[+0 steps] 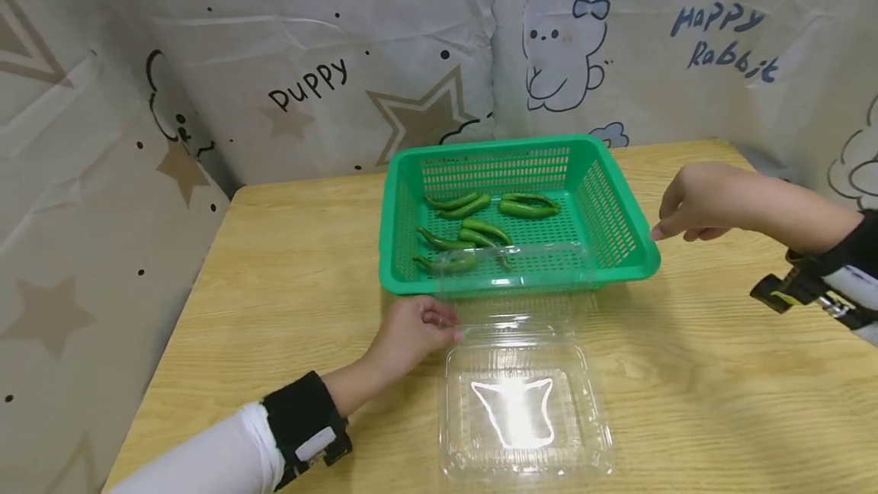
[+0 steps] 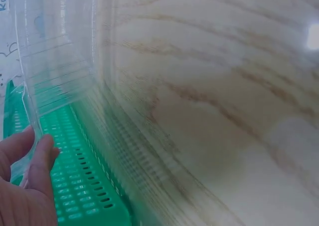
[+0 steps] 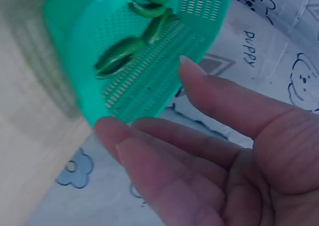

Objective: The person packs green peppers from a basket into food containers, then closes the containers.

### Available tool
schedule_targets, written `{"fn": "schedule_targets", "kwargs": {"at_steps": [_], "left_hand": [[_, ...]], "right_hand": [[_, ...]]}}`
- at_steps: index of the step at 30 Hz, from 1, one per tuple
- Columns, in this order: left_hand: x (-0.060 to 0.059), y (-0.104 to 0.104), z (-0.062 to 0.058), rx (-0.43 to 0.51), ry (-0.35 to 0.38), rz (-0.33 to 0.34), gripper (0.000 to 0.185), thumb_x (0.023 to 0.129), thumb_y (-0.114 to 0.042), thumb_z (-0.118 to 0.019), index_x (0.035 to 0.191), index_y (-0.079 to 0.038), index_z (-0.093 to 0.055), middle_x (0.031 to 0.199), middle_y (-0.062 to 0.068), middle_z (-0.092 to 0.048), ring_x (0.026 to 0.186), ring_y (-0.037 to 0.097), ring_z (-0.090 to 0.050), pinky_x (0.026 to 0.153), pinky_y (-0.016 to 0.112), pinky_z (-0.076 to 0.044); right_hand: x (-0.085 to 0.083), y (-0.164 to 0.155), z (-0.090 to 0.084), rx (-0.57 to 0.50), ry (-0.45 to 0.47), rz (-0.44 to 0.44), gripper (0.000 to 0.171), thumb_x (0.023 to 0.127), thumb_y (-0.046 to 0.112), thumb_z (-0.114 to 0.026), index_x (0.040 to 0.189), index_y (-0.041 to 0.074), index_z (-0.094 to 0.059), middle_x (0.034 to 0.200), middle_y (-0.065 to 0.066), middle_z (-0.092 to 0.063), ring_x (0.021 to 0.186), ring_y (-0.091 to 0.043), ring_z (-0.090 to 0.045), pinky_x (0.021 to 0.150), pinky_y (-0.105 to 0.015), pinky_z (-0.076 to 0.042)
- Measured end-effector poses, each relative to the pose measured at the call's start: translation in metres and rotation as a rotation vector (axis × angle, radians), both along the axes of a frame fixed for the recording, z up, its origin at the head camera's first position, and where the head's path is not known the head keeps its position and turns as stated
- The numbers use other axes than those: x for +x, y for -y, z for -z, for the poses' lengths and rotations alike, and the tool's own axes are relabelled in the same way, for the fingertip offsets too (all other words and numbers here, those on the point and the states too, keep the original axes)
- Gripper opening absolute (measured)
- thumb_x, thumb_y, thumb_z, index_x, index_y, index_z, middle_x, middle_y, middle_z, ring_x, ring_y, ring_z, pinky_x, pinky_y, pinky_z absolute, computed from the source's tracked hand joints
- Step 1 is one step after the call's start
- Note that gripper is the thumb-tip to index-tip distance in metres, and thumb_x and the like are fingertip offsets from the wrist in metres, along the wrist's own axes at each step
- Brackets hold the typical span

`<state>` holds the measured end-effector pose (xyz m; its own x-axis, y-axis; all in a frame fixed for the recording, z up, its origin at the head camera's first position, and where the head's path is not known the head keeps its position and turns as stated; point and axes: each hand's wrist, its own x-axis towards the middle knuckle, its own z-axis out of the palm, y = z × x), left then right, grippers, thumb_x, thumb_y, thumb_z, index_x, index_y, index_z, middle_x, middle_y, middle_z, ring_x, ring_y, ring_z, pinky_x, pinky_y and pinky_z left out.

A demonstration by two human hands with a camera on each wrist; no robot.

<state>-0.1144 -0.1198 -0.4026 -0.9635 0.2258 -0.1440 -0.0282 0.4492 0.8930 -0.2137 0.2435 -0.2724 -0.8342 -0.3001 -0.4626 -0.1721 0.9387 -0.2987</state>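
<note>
My left hand (image 1: 411,335) pinches the left edge of a clear plastic clamshell box (image 1: 524,410) between thumb and fingers. The box's raised lid (image 1: 521,269) stands in front of the basket's near side; in the left wrist view the clear plastic (image 2: 55,51) passes between my fingers (image 2: 42,158). Behind it sits a green plastic basket (image 1: 394,242) holding several green chili peppers (image 1: 528,208), some seen through the lid. Beside the basket's right rim is my right hand (image 1: 706,200). The right wrist view shows its thumb and fingers (image 3: 154,171) apart, nothing between them, fingertips close to the basket corner.
A pale wood-grain table (image 1: 295,265) carries everything. Printed cloth (image 1: 309,36) with cartoon figures and stars hangs along the back and left. The basket stands near the table's back edge. A strong light reflection lies in the box base.
</note>
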Motion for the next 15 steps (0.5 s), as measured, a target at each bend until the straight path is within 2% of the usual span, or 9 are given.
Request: {"fn": "schedule_targets", "kwargs": {"at_steps": [2,5,7,9,12,14,15], "left_hand": [[-0.001,0.0,-0.001,-0.008,0.015,0.002,0.024,0.074,-0.005,-0.077,0.095,0.002,-0.067,0.089,0.011,-0.069,0.076,0.014,-0.064,0.066,0.025,-0.054],[-0.002,0.0,-0.003,-0.039,0.018,0.01,0.026,0.073,-0.005,-0.078,0.096,0.002,-0.067,0.087,0.009,-0.069,0.075,0.014,-0.064,0.065,0.026,-0.054],[-0.003,0.0,-0.004,-0.067,0.016,0.022,0.026,0.073,-0.006,-0.079,0.095,0.002,-0.068,0.085,0.007,-0.069,0.074,0.013,-0.063,0.064,0.025,-0.053],[-0.004,0.0,-0.007,-0.105,-0.001,0.05,0.027,0.074,-0.007,-0.079,0.097,0.003,-0.069,0.085,0.007,-0.069,0.075,0.013,-0.064,0.063,0.025,-0.053],[-0.006,0.001,-0.011,-0.164,-0.033,0.099,0.029,0.075,-0.009,-0.078,0.099,0.005,-0.069,0.088,0.01,-0.071,0.078,0.015,-0.065,0.063,0.024,-0.053],[-0.007,0.001,-0.012,-0.2,-0.056,0.127,0.03,0.076,-0.01,-0.077,0.1,0.006,-0.069,0.089,0.011,-0.071,0.077,0.015,-0.064,0.061,0.024,-0.052],[-0.007,0.001,-0.013,-0.216,-0.067,0.137,0.03,0.076,-0.01,-0.077,0.1,0.006,-0.069,0.089,0.011,-0.071,0.076,0.014,-0.064,0.061,0.024,-0.052]], "right_hand": [[-0.002,0.006,-0.006,0.013,-0.022,-0.028,0.028,0.085,0.023,-0.07,0.089,-0.005,-0.067,0.062,0.001,-0.06,0.05,-0.012,-0.051,0.054,-0.029,-0.047],[-0.006,0.017,-0.012,0.028,-0.036,-0.055,0.029,0.083,0.02,-0.072,0.092,-0.007,-0.065,0.058,0.001,-0.057,0.047,-0.011,-0.046,0.053,-0.029,-0.044],[-0.008,0.025,-0.016,0.029,-0.039,-0.082,0.027,0.082,0.02,-0.072,0.088,-0.006,-0.065,0.057,0.001,-0.053,0.047,-0.011,-0.042,0.052,-0.028,-0.04],[-0.01,0.034,-0.018,0.023,-0.046,-0.107,0.024,0.082,0.02,-0.073,0.073,0.001,-0.061,0.054,0.002,-0.046,0.046,-0.01,-0.035,0.05,-0.026,-0.035],[-0.016,0.047,-0.019,0.015,-0.052,-0.137,0.038,0.082,0.02,-0.072,0.057,0.011,-0.046,0.052,0.004,-0.037,0.046,-0.01,-0.029,0.048,-0.025,-0.029],[-0.02,0.055,-0.02,0.013,-0.042,-0.131,0.046,0.083,0.02,-0.072,0.055,0.015,-0.036,0.051,0.003,-0.035,0.047,-0.011,-0.029,0.048,-0.024,-0.028],[-0.022,0.059,-0.021,0.002,-0.029,-0.127,0.042,0.083,0.02,-0.072,0.055,0.014,-0.041,0.052,0.002,-0.04,0.047,-0.01,-0.034,0.047,-0.024,-0.033]]}}
